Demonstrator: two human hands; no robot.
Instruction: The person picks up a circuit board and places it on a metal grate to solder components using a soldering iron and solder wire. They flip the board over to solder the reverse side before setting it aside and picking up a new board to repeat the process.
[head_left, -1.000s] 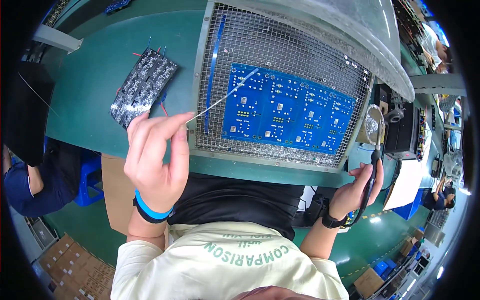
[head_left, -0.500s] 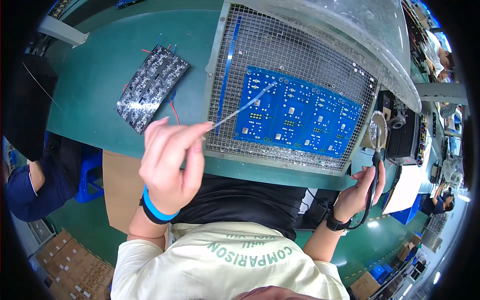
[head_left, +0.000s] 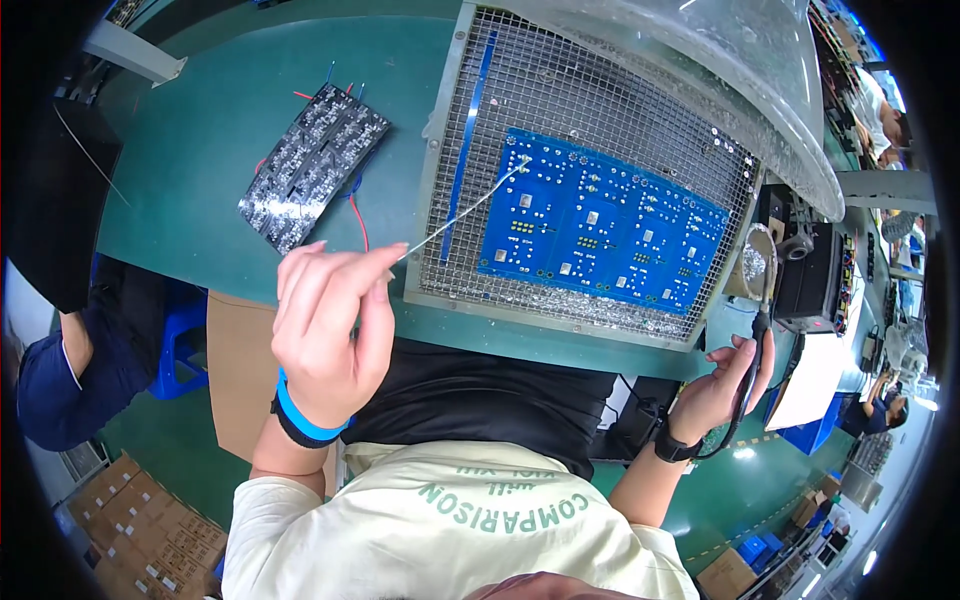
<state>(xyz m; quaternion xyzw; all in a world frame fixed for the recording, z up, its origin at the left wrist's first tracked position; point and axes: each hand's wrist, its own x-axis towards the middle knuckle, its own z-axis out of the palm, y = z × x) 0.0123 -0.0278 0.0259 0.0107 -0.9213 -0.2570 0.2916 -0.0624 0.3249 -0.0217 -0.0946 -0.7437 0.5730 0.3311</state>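
My left hand [head_left: 335, 330], a blue band at its wrist, pinches a thin silvery solder wire [head_left: 450, 222]. The wire slants up over the blue circuit board [head_left: 555, 225], its far end over the upper left part; whether it touches cannot be told. Rows of shiny solder points cover the board, which lies on a metal mesh tray [head_left: 440, 170]. At the right, my right hand [head_left: 712, 402] is closed around a soldering iron [head_left: 763, 322] with a black cable. Its tip end is at a round tin [head_left: 737, 280] holding silvery bits.
Left of the tray lies a dark panel of boards [head_left: 310, 165] with red and blue wires. A clear hood [head_left: 740, 70] hangs over the tray's far right. A black box-shaped device [head_left: 805, 280] stands beyond the tin. Another person [head_left: 65, 370] sits at the far left.
The wire's far end has shifted left across the board, and my left hand has drawn slightly left. My right hand stays at the tin with the iron. The view has shifted a little.
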